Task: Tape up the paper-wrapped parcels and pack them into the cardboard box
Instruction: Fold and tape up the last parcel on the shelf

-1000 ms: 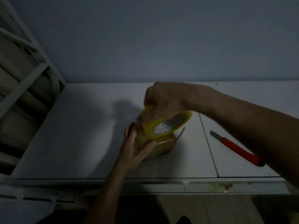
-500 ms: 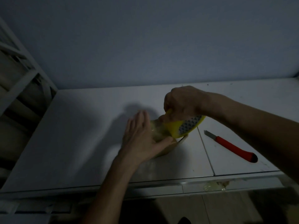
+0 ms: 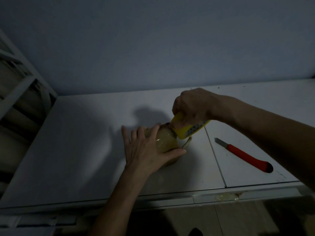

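Observation:
A small brown paper-wrapped parcel [image 3: 167,143] sits on the white table [image 3: 81,150], its top glossy with clear tape. My left hand [image 3: 144,147] lies over the parcel's left side, fingers spread and thumb along its front. My right hand [image 3: 190,106] grips a yellow tape roll [image 3: 185,132] tilted against the parcel's upper right edge. A loose paper flap [image 3: 187,143] sticks out under the roll. No cardboard box is in view.
A red-handled utility knife [image 3: 245,156] lies on the table to the right, blade out and pointing up-left. A white rack [image 3: 18,86] stands at the left. The wall [image 3: 153,40] runs behind. A tape scrap [image 3: 226,196] clings to the table's front edge.
My left hand moved from pinching the parcel's side to lying flat over it. The tape roll travelled from above the parcel down to its right edge.

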